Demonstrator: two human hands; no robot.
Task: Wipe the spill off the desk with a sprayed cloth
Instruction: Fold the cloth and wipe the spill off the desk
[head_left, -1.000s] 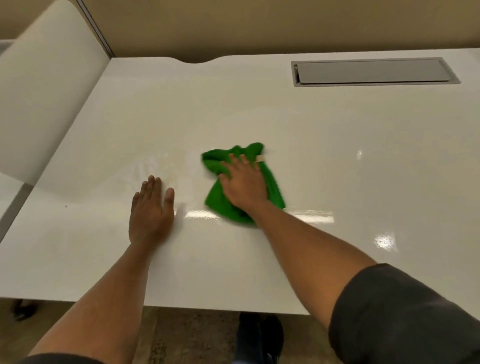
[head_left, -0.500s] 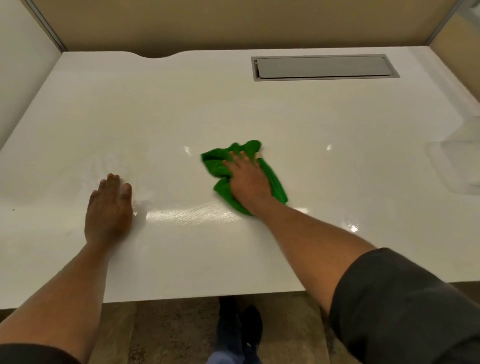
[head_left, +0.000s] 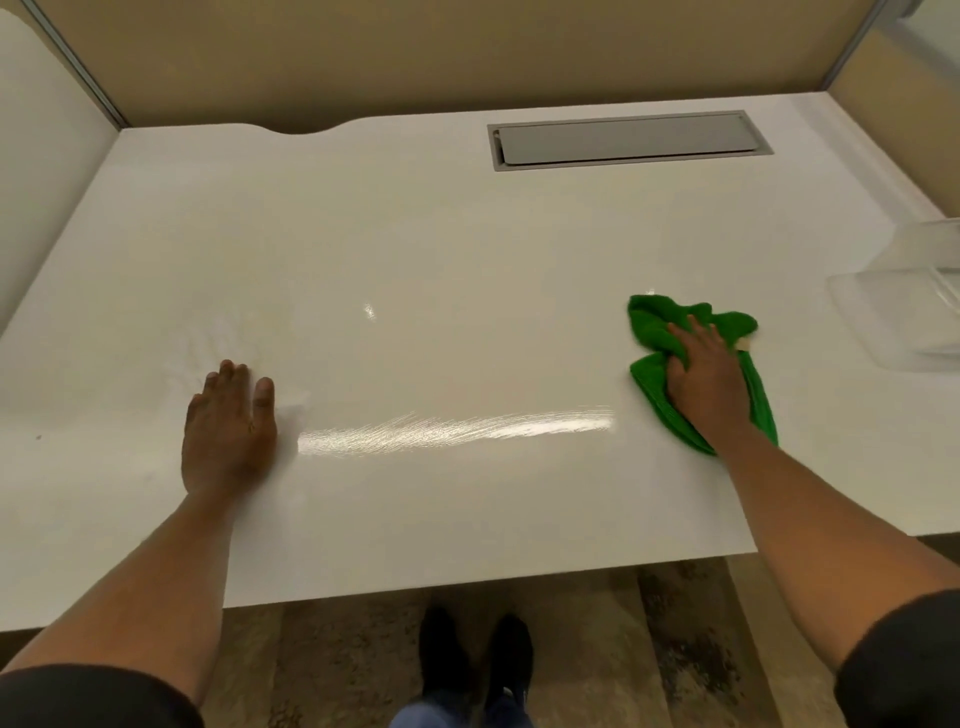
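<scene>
A crumpled green cloth (head_left: 654, 325) lies on the glossy white desk (head_left: 467, 249) at the right. My right hand (head_left: 704, 371) presses down on it, fingers curled into the fabric. A wet streaky smear (head_left: 457, 431) runs across the desk between my hands, shining under the light. My left hand (head_left: 228, 426) rests flat on the desk at the left, palm down, fingers together, holding nothing.
A grey cable-tray lid (head_left: 628, 139) is set into the desk at the back right. A clear plastic container (head_left: 904, 306) stands at the right edge, close to the cloth. Beige partition walls (head_left: 415, 57) border the back and sides. My shoes (head_left: 475, 660) show below the front edge.
My right hand has slid the cloth to the right across the desk, leaving a wet streak behind it. My left hand stays flat in place.
</scene>
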